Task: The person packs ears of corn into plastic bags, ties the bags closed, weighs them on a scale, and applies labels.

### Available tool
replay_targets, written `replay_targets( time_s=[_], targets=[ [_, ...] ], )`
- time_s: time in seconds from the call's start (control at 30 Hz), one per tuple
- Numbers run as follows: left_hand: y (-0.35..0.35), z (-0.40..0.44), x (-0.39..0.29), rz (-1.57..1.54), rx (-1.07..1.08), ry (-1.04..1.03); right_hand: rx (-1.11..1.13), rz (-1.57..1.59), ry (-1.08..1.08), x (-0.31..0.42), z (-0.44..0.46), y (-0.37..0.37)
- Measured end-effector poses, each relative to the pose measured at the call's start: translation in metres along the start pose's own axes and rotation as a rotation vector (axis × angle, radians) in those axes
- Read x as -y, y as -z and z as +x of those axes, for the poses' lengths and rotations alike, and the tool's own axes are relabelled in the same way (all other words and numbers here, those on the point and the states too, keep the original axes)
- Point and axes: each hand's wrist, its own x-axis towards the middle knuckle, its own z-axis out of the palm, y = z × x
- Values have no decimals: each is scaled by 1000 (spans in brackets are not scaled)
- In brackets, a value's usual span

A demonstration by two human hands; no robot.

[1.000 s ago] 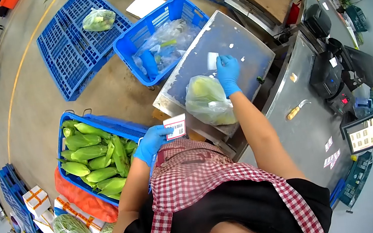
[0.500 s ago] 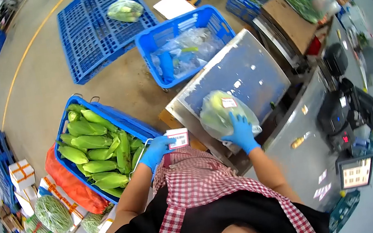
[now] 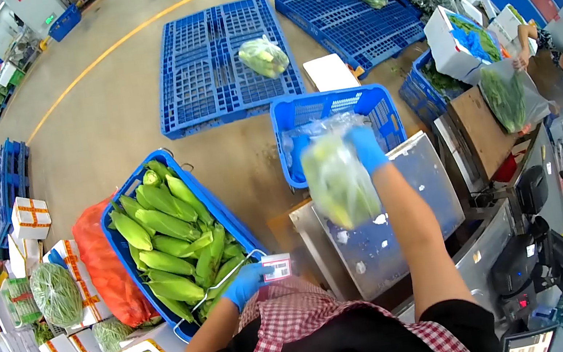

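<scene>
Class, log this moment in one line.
left hand: holds red-edged white paper label; right hand: holds clear plastic bag, green produce inside; nearby: blue plastic crate, green corn

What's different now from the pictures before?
The right hand has gripped the see-through bag and lifted it off the metal platform, forward toward the blue basket. The left hand still holds the labels; the other bag still lies on the pallet.

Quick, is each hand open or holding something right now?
Left hand: closed, holding a printed label.
Right hand: closed, holding a filled plastic bag, blurred.
</scene>
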Motion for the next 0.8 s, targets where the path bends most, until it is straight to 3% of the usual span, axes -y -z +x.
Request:
replay_targets(
  time_s=[0.1, 0.13, 0.17, 0.2, 0.23, 0.33, 0.4, 0.43, 0.47, 0.5, 0.53, 0.63, 0.7, 0.73, 0.77, 0.8],
  targets=[
    [-19, -18, -15, -113, 26, -82, -143, 1014, -82, -7, 174, -13],
    [-22, -21, -18, -107, 16, -107, -30, 1045, 163, 83, 138, 13],
    [-25, -25, -19, -101, 6, -126, -89, 1029, 262, 161, 101, 39],
    [-26, -27, -18, -95, -3, -142, -339, 891, 291, 171, 118, 36],
    [-22, -25, -14, -89, -14, -127, -186, 685, 444, 182, 105, 47],
    [-15, -16, -4, -17, -42, -74, 148, 642, 291, 193, 12, 44],
    [-13, -9, 2, 21, -8, -60, 354, 657, 161, 152, -56, 26],
    [-12, -5, 3, 43, 8, -55, 367, 608, 65, 80, -73, -12],
    [-17, -5, 1, 77, 20, -64, 322, 732, -128, 54, -122, -28],
    [-24, -6, -3, 87, 19, -49, 351, 428, -341, 17, -164, -40],
    [-33, -9, -12, 101, 16, -33, 353, 432, -139, -42, -204, -63],
    [-63, -11, -30, 177, 18, -25, 250, 830, -780, -73, -309, -60],
    [-61, 11, -19, 225, 7, 14, 177, 1008, -864, -110, -348, -49],
    [-45, 35, 2, 151, 100, -10, 138, 862, -694, -133, -363, -44],
    [-40, 45, 11, 225, 82, 48, 109, 661, -719, -136, -370, -28],
    [-46, 46, 15, 279, 85, 57, -13, 735, -773, -153, -374, -24]
  ],
)
